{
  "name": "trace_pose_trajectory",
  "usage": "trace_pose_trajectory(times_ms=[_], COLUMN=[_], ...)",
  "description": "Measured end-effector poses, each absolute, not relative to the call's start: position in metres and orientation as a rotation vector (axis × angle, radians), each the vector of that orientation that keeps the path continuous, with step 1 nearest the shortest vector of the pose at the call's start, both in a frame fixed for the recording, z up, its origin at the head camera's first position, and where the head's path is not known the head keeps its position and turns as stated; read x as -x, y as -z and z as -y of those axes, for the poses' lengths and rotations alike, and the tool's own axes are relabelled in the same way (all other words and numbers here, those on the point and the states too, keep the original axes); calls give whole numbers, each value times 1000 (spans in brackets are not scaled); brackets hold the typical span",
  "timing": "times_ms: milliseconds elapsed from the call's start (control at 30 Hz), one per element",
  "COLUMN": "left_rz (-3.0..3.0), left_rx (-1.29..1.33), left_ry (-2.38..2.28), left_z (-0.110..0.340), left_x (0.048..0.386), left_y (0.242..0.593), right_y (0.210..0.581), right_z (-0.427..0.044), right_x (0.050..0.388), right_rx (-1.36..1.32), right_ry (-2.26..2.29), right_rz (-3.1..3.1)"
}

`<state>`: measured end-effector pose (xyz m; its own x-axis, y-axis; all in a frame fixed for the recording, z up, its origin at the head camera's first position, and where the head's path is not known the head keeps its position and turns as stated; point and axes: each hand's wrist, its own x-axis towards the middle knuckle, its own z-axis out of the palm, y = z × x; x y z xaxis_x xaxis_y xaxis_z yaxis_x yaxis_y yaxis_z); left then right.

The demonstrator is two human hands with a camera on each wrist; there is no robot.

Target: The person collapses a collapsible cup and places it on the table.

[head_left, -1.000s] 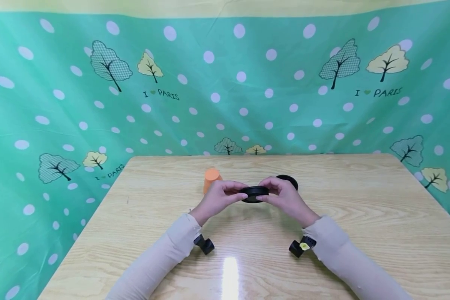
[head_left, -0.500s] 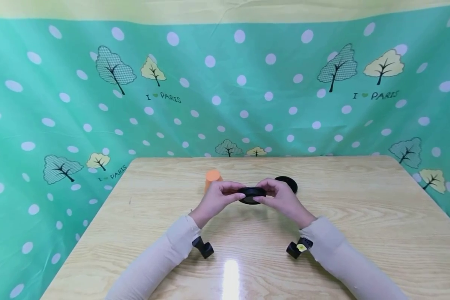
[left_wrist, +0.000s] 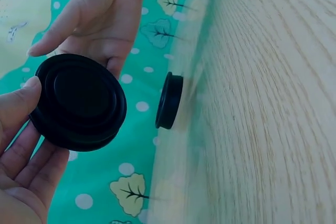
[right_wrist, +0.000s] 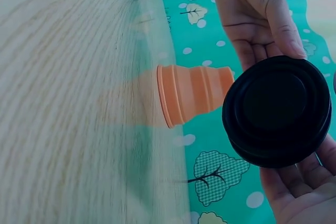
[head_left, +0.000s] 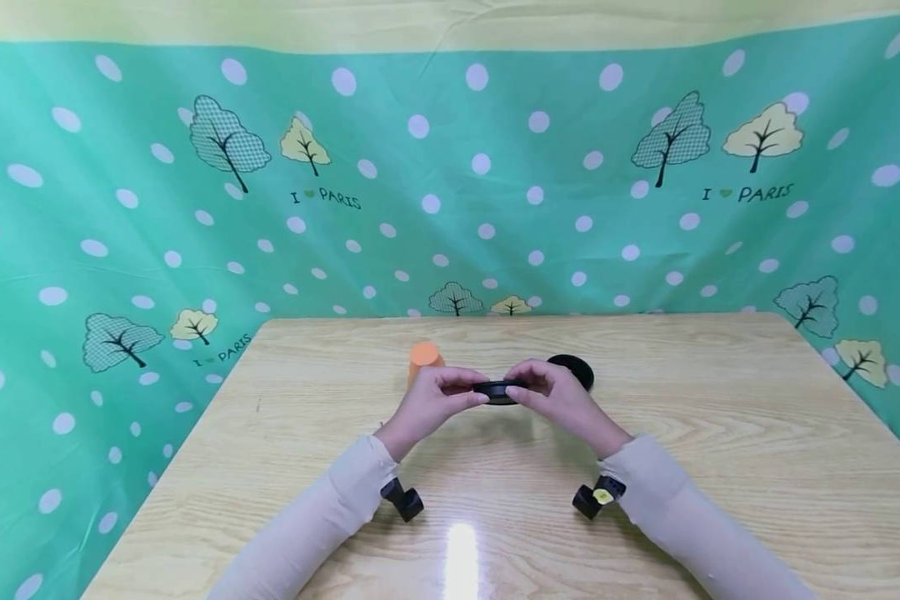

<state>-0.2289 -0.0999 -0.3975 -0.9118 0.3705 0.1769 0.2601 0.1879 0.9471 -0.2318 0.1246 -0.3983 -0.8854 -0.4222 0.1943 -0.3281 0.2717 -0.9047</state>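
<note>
Both hands hold a black collapsible cup (head_left: 499,390), folded flat into a ringed disc, above the table. My left hand (head_left: 432,404) pinches its left edge, thumb on the near side and fingers beyond. My right hand (head_left: 562,402) holds the right edge in much the same way. Concentric rings show on the cup (left_wrist: 84,95) in the left wrist view. Behind my left hand an orange collapsible cup (right_wrist: 194,93) stands extended, narrow end up. A second black flattened round piece (left_wrist: 170,100) lies on the table behind my right hand, partly hidden by it in the head view.
The wood-grain table (head_left: 690,467) reaches back to a green dotted curtain (head_left: 487,167). Dark cameras are strapped to both wrists, such as the left wrist camera (head_left: 405,502). A bright light reflection lies on the near tabletop.
The black cup has tilted to look thinner from above and moved slightly left with both hands. The head view has shifted a little. The orange cup and second black piece stay put.
</note>
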Motion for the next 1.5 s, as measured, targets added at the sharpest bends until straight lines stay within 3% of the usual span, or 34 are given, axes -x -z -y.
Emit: trace_pose_trajectory(times_ms=[600, 867, 1167, 1500], left_rz=[-2445, -2517, -2600, -2615], left_rx=[-880, -1099, -1471, -1471], left_ry=[-1860, -1841, -1783, -1787], left_z=[99, 102, 100, 99], left_x=[218, 221, 209, 209], left_y=[389, 396, 377, 374], right_y=[400, 399, 399, 401], right_z=[-125, -123, -124, -124], right_x=[233, 233, 234, 233], right_rx=[790, 754, 727, 728], right_ry=[1703, 1674, 1756, 1861], right_rz=[-2403, -2373, -2297, -2318])
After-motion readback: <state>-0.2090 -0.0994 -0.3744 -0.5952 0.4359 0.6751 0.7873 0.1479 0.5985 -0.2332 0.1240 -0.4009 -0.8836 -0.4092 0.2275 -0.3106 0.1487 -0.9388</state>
